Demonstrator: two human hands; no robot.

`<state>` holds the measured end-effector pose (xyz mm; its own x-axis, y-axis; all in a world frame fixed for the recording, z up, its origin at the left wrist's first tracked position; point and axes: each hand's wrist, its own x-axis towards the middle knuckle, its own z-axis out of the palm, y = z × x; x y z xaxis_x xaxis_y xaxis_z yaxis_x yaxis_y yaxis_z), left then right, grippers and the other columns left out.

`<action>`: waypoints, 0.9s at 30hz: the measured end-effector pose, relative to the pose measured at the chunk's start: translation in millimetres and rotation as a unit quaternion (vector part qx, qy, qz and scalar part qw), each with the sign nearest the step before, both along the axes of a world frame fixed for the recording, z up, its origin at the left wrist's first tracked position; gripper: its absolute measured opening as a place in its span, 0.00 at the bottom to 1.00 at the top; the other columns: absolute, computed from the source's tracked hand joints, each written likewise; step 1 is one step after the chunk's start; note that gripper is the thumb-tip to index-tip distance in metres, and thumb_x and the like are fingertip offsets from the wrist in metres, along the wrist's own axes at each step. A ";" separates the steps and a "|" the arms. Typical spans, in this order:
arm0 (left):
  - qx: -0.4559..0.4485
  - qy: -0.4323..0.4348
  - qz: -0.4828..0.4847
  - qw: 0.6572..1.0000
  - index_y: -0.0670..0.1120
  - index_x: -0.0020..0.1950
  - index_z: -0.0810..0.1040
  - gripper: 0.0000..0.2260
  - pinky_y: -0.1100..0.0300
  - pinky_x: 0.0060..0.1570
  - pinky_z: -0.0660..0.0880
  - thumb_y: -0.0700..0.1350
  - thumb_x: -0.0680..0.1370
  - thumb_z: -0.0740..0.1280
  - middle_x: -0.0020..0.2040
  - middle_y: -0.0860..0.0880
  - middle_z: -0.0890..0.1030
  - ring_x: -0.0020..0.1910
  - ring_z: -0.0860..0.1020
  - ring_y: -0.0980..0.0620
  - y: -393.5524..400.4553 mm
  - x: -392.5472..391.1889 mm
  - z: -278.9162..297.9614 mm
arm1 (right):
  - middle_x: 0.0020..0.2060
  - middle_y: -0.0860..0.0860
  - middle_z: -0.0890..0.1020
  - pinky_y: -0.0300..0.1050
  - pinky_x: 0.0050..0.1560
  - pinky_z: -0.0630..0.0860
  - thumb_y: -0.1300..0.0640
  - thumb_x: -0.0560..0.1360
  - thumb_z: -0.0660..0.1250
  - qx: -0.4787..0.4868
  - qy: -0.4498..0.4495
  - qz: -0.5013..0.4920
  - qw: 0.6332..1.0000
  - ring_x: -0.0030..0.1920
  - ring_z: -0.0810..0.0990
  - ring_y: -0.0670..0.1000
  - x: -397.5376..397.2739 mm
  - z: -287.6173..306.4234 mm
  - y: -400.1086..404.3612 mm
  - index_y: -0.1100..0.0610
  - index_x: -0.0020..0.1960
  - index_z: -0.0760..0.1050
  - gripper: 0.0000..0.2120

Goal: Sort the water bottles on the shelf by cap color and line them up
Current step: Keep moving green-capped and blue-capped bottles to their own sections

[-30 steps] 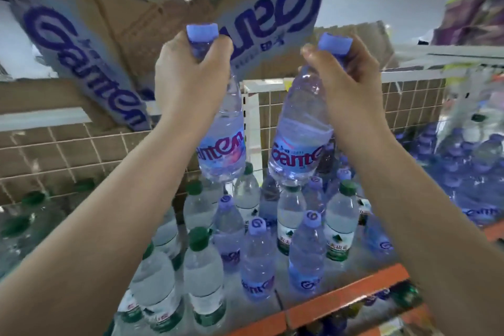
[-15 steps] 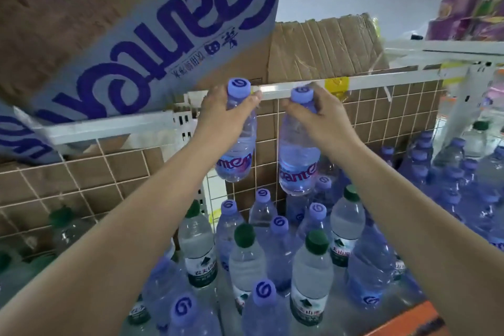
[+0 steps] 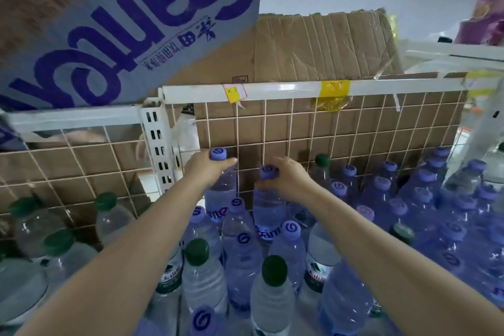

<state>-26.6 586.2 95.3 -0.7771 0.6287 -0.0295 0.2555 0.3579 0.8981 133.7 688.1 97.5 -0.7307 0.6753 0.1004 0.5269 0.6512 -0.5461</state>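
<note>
My left hand (image 3: 206, 167) grips the neck of a purple-capped water bottle (image 3: 219, 195) near the back of the shelf. Beside it, my right hand (image 3: 289, 174) grips the neck of a second purple-capped bottle (image 3: 267, 209). Both bottles are upright, close to the wire grid back (image 3: 341, 128), low among the standing bottles. Whether their bases touch the shelf is hidden. In front of them stand mixed bottles: purple caps (image 3: 291, 229) and green caps (image 3: 197, 251). Several purple-capped bottles (image 3: 424, 196) crowd the right side. Green-capped bottles (image 3: 105, 200) stand on the left.
A white shelf rail (image 3: 286, 91) with a yellow tape patch (image 3: 335, 88) runs above the grid. Cardboard boxes (image 3: 321, 43) sit on top, one overhanging at upper left. A white slotted upright (image 3: 158, 142) divides the two bays.
Both hands have moved forward and down with their bottles, from chest height to the back row by the grid. My view has tilted further down toward the shelf.
</note>
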 end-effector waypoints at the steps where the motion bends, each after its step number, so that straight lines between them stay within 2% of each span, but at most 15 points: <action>1: -0.021 -0.002 0.005 1.000 0.45 0.46 0.82 0.28 0.48 0.54 0.79 0.63 0.56 0.77 0.46 0.43 0.84 0.47 0.82 0.42 0.8 -0.9 -3.2 | 0.56 0.55 0.78 0.47 0.51 0.73 0.48 0.70 0.74 -0.003 -0.011 -0.006 1.000 0.55 0.76 0.57 -0.6 -4.5 0.3 0.56 0.59 0.76 0.22; 3: -0.078 0.019 0.003 0.997 0.43 0.48 0.81 0.23 0.56 0.48 0.77 0.58 0.64 0.78 0.46 0.43 0.83 0.47 0.81 0.43 0.2 0.5 -6.2 | 0.55 0.55 0.78 0.48 0.51 0.74 0.50 0.70 0.75 -0.010 -0.048 -0.012 0.999 0.55 0.77 0.57 -1.0 -9.9 -0.9 0.57 0.58 0.75 0.21; 5: -0.131 0.060 -0.011 0.989 0.42 0.46 0.80 0.19 0.58 0.41 0.73 0.56 0.67 0.76 0.44 0.43 0.82 0.45 0.80 0.45 0.3 1.7 -10.6 | 0.53 0.55 0.78 0.46 0.48 0.74 0.53 0.70 0.74 -0.015 -0.101 -0.002 0.995 0.56 0.77 0.57 -3.5 -13.5 -0.2 0.57 0.55 0.76 0.16; 8: -0.191 0.113 -0.030 0.975 0.40 0.43 0.80 0.19 0.57 0.39 0.74 0.55 0.68 0.76 0.41 0.42 0.81 0.40 0.78 0.45 4.7 2.9 -17.0 | 0.55 0.57 0.78 0.44 0.46 0.72 0.55 0.73 0.72 -0.016 -0.145 0.007 0.989 0.57 0.77 0.58 -7.3 -13.9 -2.9 0.59 0.57 0.77 0.14; 10: -0.228 0.127 -0.035 0.965 0.42 0.40 0.77 0.17 0.58 0.37 0.73 0.54 0.68 0.76 0.39 0.43 0.79 0.38 0.77 0.45 6.5 3.1 -20.0 | 0.56 0.58 0.78 0.44 0.48 0.73 0.58 0.75 0.68 -0.007 -0.144 0.013 0.990 0.57 0.77 0.58 -9.0 -14.6 -1.2 0.62 0.59 0.76 0.14; 12: -0.259 0.132 -0.040 0.956 0.43 0.41 0.75 0.17 0.59 0.36 0.73 0.52 0.67 0.77 0.39 0.44 0.77 0.38 0.77 0.46 7.3 1.6 -24.9 | 0.56 0.60 0.79 0.45 0.51 0.73 0.62 0.75 0.65 -0.007 -0.134 0.018 0.991 0.57 0.77 0.59 -8.8 -13.1 -0.3 0.63 0.60 0.76 0.14; 15: -0.297 0.137 -0.045 0.944 0.40 0.47 0.76 0.16 0.59 0.36 0.74 0.48 0.67 0.76 0.41 0.43 0.78 0.39 0.78 0.45 6.9 -1.9 -26.3 | 0.60 0.57 0.78 0.48 0.58 0.76 0.61 0.76 0.64 -0.006 -0.163 0.042 0.986 0.60 0.76 0.58 -8.4 -3.7 -0.7 0.59 0.63 0.76 0.16; 17: -0.331 0.153 -0.059 0.929 0.39 0.44 0.78 0.12 0.60 0.32 0.74 0.44 0.67 0.75 0.40 0.42 0.78 0.37 0.79 0.45 7.5 -2.0 -22.1 | 0.60 0.56 0.78 0.52 0.59 0.77 0.59 0.76 0.65 -0.003 -0.186 0.055 0.981 0.59 0.78 0.58 -6.2 5.4 0.2 0.57 0.65 0.76 0.17; 18: -0.342 0.163 -0.062 0.924 0.40 0.40 0.77 0.10 0.62 0.29 0.73 0.43 0.67 0.74 0.38 0.42 0.78 0.35 0.78 0.46 8.5 -1.7 -19.5 | 0.59 0.56 0.80 0.52 0.56 0.79 0.59 0.76 0.65 -0.018 -0.179 0.058 0.982 0.56 0.80 0.58 -3.4 11.1 1.8 0.57 0.65 0.76 0.18; 20: -0.335 0.191 -0.065 0.920 0.41 0.35 0.75 0.08 0.63 0.27 0.68 0.43 0.69 0.72 0.38 0.42 0.78 0.32 0.76 0.48 12.5 0.6 -13.6 | 0.52 0.57 0.82 0.48 0.45 0.82 0.61 0.76 0.65 -0.046 -0.122 0.046 0.990 0.49 0.83 0.57 6.6 23.2 10.1 0.56 0.62 0.78 0.15; 22: -0.310 0.243 -0.061 0.917 0.42 0.38 0.76 0.10 0.61 0.33 0.70 0.47 0.71 0.71 0.41 0.41 0.80 0.38 0.78 0.44 16.8 9.4 -4.0 | 0.46 0.57 0.83 0.43 0.38 0.80 0.61 0.76 0.64 -0.049 -0.057 0.012 0.997 0.42 0.82 0.55 22.4 38.7 23.4 0.55 0.57 0.80 0.12; 24: -0.259 0.299 -0.040 0.918 0.44 0.47 0.79 0.13 0.56 0.45 0.74 0.53 0.73 0.69 0.48 0.43 0.81 0.49 0.79 0.42 19.7 28.8 11.3 | 0.44 0.58 0.84 0.47 0.41 0.81 0.61 0.76 0.63 -0.063 -0.004 -0.039 0.997 0.39 0.82 0.55 38.8 51.7 43.1 0.58 0.54 0.81 0.10; 25: -0.223 0.316 -0.043 0.921 0.46 0.49 0.79 0.13 0.55 0.48 0.74 0.54 0.73 0.69 0.50 0.45 0.81 0.51 0.79 0.43 21.5 41.4 20.2 | 0.44 0.59 0.84 0.49 0.45 0.81 0.61 0.76 0.63 -0.058 0.015 -0.068 0.996 0.41 0.83 0.57 45.7 55.0 55.1 0.60 0.54 0.81 0.10; 27: -0.156 0.303 -0.113 0.933 0.49 0.48 0.80 0.10 0.56 0.48 0.74 0.53 0.74 0.69 0.48 0.48 0.82 0.50 0.79 0.47 25.7 68.5 35.6 | 0.50 0.61 0.83 0.51 0.51 0.81 0.58 0.76 0.64 -0.025 0.018 -0.116 0.993 0.49 0.82 0.60 56.8 56.9 78.4 0.62 0.56 0.80 0.12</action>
<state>41.9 611.8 130.9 -0.5593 0.8126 0.1641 0.7834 0.4533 0.4253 190.5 766.5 154.4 -0.5516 0.8296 0.0863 0.6385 0.4866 -0.5963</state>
